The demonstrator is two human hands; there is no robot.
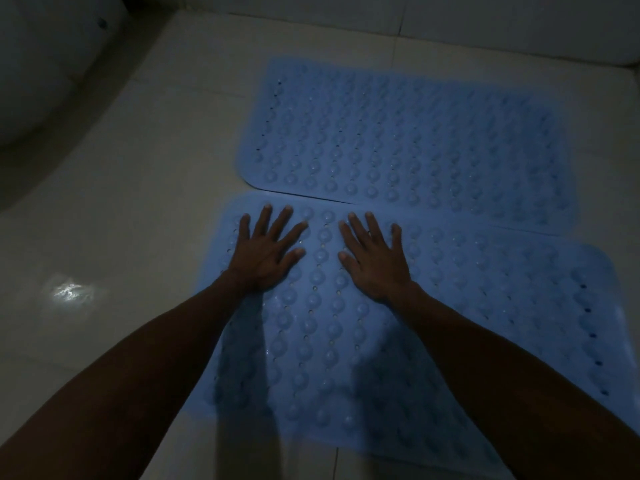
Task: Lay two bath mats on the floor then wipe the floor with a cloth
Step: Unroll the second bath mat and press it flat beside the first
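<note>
Two blue mats lie side by side on the floor (121,202); I press my left hand (266,258) and right hand (375,261), fingers spread flat, on the near mat (485,306), likely seating it beside the far mat (415,140).

Near bath mat (433,306): blue, rubbery plastic, studded with rounded suction-cup bumps and small holes, slight sheen. Far bath mat (415,140): same material and texture. Floor tiles (121,202): pale, smooth, glossy, reflecting light.
</note>
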